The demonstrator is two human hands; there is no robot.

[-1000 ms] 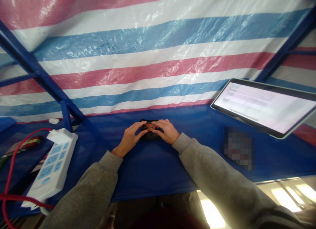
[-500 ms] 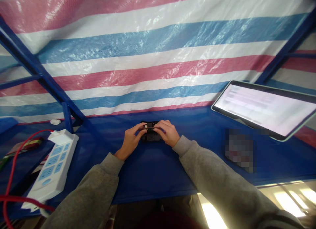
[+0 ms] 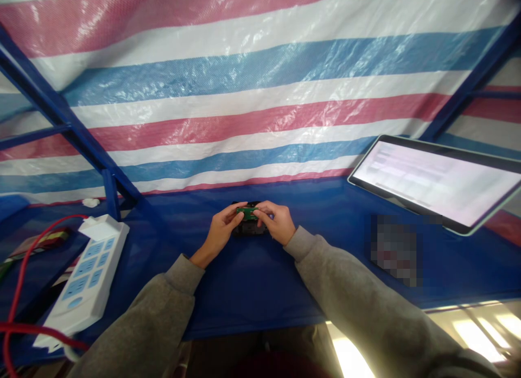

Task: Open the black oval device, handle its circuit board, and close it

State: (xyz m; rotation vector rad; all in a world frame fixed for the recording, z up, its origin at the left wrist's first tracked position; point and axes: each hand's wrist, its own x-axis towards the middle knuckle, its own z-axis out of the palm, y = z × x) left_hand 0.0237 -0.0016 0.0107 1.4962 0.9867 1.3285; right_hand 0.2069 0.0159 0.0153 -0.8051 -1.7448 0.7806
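Observation:
Both my hands meet at the middle of the blue table (image 3: 252,280). My left hand (image 3: 222,228) and my right hand (image 3: 277,221) pinch a small circuit board (image 3: 246,210) between their fingertips, its green face turned up toward me. The board is held just above a small black holder (image 3: 249,228) that lies on the table under my fingers. Most of the holder is hidden by my hands. Grey sleeves cover both forearms.
A white power strip (image 3: 87,272) with blue sockets and a red cable (image 3: 20,280) lies at the left. A lit tablet (image 3: 435,180) leans at the right, a blurred patch (image 3: 394,249) below it. A striped tarp (image 3: 252,95) and blue frame bars (image 3: 61,114) close off the back.
The small board has been turned over in my fingers: its orange-red face showed first, then its edge, and its green face shows now. My hands stayed above the black holder.

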